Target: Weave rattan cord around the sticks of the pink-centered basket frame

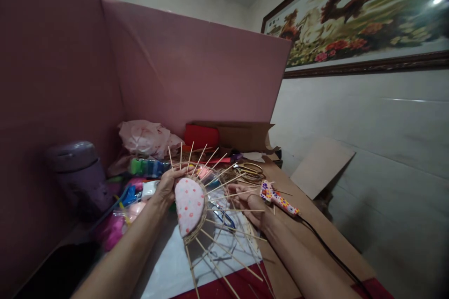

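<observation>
My left hand [170, 184] grips the upper left edge of a half-round woven piece [191, 205]. White cloth with pink and orange dots covers its middle, and thin wooden sticks [236, 210] fan out from its woven curved rim. My right hand [249, 203] is at the outer ends of the sticks on the right, its fingers curled in. A thin strand seems to run by those fingertips, but what they pinch is too small to make out. Beneath the sticks, a blue-handled tool [224, 218] lies on a white sheet [157, 257].
A flower-patterned glue gun [278, 198] with a black cord lies on the brown board [308, 238] at right. Gold-handled scissors [249, 170] lie behind. Bagged coloured materials [115, 229] and a purple lidded container [80, 177] stand left. Pink panels [196, 70] enclose the back.
</observation>
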A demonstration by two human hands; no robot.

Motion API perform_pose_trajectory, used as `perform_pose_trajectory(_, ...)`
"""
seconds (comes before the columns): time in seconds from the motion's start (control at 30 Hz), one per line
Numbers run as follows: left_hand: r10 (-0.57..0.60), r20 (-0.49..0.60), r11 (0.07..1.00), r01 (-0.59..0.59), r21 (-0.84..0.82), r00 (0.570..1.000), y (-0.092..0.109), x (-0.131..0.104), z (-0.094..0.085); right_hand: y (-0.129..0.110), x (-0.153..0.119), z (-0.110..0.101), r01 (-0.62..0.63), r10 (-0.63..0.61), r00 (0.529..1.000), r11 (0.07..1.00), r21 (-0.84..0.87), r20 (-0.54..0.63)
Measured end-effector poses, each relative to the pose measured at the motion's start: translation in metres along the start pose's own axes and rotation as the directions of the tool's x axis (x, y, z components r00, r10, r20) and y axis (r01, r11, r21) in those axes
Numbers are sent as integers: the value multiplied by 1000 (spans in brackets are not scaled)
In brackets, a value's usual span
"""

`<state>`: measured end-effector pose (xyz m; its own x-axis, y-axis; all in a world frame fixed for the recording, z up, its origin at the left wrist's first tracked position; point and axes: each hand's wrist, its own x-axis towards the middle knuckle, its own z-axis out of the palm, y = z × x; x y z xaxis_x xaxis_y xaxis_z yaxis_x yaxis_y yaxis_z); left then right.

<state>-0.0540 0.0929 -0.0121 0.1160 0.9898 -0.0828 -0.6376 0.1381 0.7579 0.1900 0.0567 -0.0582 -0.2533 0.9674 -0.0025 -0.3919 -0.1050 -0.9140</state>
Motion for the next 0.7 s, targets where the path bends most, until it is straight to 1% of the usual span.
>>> perform_pose_trajectory(0.07, 30, -27, 1000, -30, 0, 999, -1, 2, -1, -2, 0, -1, -13, 13, 1000, 1000, 27, -7)
perform_pose_trajectory(0.17, 50, -49, 999, -50, -2, 998, -2, 4, -2, -3, -2, 0, -40, 39, 999, 998, 41, 28)
perform_pose_trajectory(0.33, -7, -42, 1000, 7, 16, 999, -6, 2, 5, -5, -10, 10, -42, 40, 994, 999, 19, 101)
perform_pose_trajectory(0.43, -41, -23, 999, 41, 22, 999, -11, -2, 13, -8, -12, 17, -43, 47, 990, 998, -36, 130)
perform_pose_trajectory(0.53, -62, 4, 998, 62, 32, 998, -16, -5, 20, -11, -14, 19, -22, 37, 990, 994, -111, 133)
perform_pose_trajectory(0.63, -83, 28, 996, 82, 44, 996, -18, -7, 23, -14, -15, 17, 34, -14, 995, 979, -203, 99)
perform_pose_trajectory(0.7, -94, 39, 995, 92, 48, 995, -18, -8, 24, -17, -18, 17, 90, -78, 996, 954, -288, 52)
